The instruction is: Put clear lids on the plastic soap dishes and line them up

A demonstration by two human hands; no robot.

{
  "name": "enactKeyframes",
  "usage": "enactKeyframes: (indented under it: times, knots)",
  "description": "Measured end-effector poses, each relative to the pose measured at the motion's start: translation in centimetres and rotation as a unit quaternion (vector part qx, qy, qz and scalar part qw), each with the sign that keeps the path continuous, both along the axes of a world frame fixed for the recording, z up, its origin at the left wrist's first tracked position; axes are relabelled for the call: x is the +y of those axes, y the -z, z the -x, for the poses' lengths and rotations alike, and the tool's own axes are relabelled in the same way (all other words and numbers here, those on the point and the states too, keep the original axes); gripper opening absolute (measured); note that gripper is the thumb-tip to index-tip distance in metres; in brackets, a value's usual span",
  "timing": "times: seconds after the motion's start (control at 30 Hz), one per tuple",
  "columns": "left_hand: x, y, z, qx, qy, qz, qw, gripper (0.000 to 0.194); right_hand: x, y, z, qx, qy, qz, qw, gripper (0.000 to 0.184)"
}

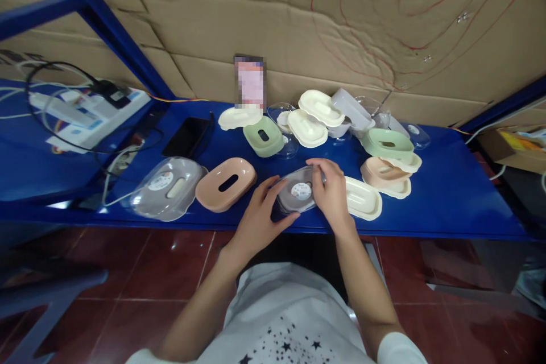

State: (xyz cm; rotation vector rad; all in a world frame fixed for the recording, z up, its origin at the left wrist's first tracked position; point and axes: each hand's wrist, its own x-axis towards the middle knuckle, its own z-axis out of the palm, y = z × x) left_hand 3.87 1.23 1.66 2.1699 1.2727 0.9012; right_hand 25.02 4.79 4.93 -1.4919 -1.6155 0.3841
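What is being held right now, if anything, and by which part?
A clear grey oval plastic case with a round label: left hand at its left side, right hand at its right edge.

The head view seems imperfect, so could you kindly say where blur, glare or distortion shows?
Head view: blue frame at lower left blurred; small glint on the red floor; blue posts leaning outward, wide-angle style; upright panel at the back pixelated.
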Motion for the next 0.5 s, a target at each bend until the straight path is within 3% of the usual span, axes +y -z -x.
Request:
enactKeyframes:
  times: [0.13, 0.3, 0.37, 0.5]
  knots:
    - [-0.2, -0.2, -0.7, 0.002, 0.0, -0.021, 1.0, 0.078, 0.9, 0.8, -0.8, 0.047, 0.014, 0.083, 0.995, 0.034]
    - [-0.2, -0.3, -1.0, 0.017, 0.006, -0.035, 0.999, 0.083, 0.9, 0.8, -1.0, 0.033, 0.016, 0.078, 0.996, 0.032]
    - [-0.2, -0.2, -0.6, 0.009, 0.003, -0.015, 1.0, 0.085, 0.1, 0.4, -1.1, 0.047, -0.026, 0.054, 0.997, 0.035]
    - [0.0, -0.1, 0.5, -0.01, 0.013, 0.031, 0.999, 0.089, -1.8, 0.0, -1.5, -0.021, -0.193, 0.022, 0.981, 0.039]
